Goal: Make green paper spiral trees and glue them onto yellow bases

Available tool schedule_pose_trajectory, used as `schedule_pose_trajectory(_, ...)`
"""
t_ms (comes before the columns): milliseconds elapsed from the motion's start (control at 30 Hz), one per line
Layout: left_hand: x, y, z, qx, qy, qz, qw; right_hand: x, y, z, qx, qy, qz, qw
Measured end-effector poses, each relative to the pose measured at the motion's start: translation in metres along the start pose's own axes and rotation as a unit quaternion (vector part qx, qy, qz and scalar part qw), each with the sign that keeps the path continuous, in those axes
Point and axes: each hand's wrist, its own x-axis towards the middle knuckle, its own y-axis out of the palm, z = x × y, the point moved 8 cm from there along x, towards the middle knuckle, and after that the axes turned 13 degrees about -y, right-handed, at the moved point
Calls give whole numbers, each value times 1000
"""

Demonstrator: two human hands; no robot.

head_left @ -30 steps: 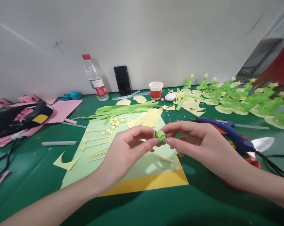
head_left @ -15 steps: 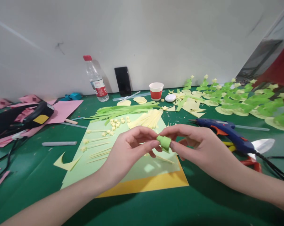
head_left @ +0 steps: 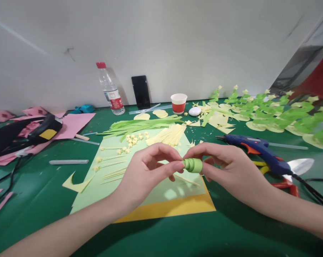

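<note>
Two hands share one green roll [head_left: 195, 165], held in the air over one pale green sheet [head_left: 156, 194]. The left hand [head_left: 150, 166] pinches the roll's left end between thumb and forefinger; the right hand [head_left: 228, 164] pinches its right end the same way. The roll's turns are too fine to count.

A yellow sheet [head_left: 177, 210] shows under the green one. On the green sheet, three star-tipped sticks [head_left: 98, 159] lie left of the left hand, with at least three bare sticks [head_left: 114, 175] just below them. A further stick [head_left: 189, 180] lies beneath the hands. Beyond are more than ten loose stars [head_left: 130, 143], too crowded for an exact count, one heap of yellow strips [head_left: 168, 135] and one of green strips [head_left: 140, 124].

One bottle [head_left: 113, 92], one phone [head_left: 140, 92] and one cup [head_left: 178, 107] stand along the wall [head_left: 161, 43]. Two groups of discs [head_left: 141, 116] lie between phone and cup. One glue gun [head_left: 268, 153] rests beside the right hand.
</note>
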Motion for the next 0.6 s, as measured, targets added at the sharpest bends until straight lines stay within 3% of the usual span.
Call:
schedule_pose_trajectory(333, -7, 0, -11, 103, 60, -49, 992, 0, 1, 2, 14, 5, -18, 1000)
schedule_pose_trajectory(600, -6, 1, -10, 99, 56, -22, 993, 0, 1, 4, -1, -22, 10, 1000)
